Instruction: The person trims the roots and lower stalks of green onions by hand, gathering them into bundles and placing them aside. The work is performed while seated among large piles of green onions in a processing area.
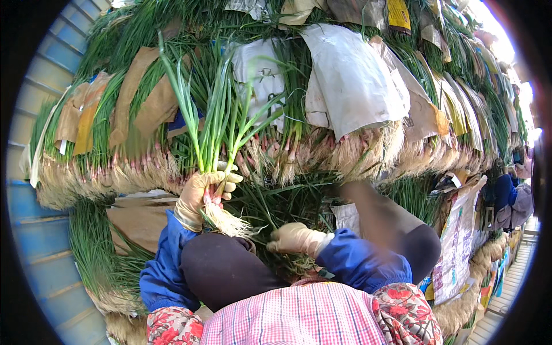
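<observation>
My left hand, in a pale rubber glove, grips a small bunch of green garlic low on its stalks. Its leaves fan upward, and pinkish bases with whitish roots hang below the fingers, just above my knee. Lower and to the right is my right hand, gloved too, with its fingers curled and slightly blurred. Whether anything is between those fingers cannot be made out. Loose green leaves lie in the gap between my legs, beyond this hand.
A long row of stacked green garlic runs across in front, roots towards me. White plastic sacking and brown paper pieces cover parts of it. Blue slatted wall stands at left. Another person is at the far right.
</observation>
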A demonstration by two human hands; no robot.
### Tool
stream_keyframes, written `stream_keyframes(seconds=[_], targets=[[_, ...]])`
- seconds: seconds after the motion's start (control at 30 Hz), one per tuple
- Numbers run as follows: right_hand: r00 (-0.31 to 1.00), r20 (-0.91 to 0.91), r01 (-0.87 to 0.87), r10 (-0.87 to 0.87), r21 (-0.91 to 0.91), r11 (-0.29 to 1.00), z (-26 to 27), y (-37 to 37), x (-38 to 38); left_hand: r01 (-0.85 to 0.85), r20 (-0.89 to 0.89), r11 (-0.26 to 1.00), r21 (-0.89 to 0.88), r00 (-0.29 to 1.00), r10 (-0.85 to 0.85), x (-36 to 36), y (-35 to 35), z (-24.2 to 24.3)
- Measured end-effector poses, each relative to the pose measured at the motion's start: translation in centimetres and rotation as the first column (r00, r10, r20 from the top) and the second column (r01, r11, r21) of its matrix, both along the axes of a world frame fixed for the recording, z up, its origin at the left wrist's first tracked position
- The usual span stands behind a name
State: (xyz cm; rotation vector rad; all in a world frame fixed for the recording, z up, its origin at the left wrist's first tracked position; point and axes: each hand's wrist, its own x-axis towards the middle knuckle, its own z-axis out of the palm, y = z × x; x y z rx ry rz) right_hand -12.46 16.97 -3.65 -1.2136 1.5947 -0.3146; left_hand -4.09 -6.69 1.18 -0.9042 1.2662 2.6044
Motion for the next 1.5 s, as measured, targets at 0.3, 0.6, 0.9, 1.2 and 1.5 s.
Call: stream_keyframes(seconds=[0.3,0.6,0.9,1.2,1.5], targets=[[0.415,0.734,0.69,-0.538,0.131,0.712,2.7,-6.7,-0.3,-0.033,-0.092,0.992,0.12,0.995,0.045,-0.5,0.7,-0.7],[0.385,0.382,0.916,-0.84,-0.046,0.399,0.3,-8.8,-0.8,-0.159,-0.235,0.987,-0.029,0.961,0.148,0.0,0.4,-1.2],[0.745,0.365,0.662,-0.558,-0.308,0.683,-4.1,-8.8,3.0,0.04,0.077,0.998,0.05,0.996,-0.044,-1.1,1.8,-1.6],[0.523,-0.267,0.834,-0.809,-0.033,0.55,-5.0,-4.6,-10.5,-0.255,-0.525,0.947,0.195,0.789,0.32,3.3,-5.5,6.0],[0.564,-0.255,0.613,-0.786,-0.508,0.605,-3.2,-4.4,-9.0,-0.201,-0.168,0.973,0.111,0.962,0.217,2.4,-3.2,0.1]])
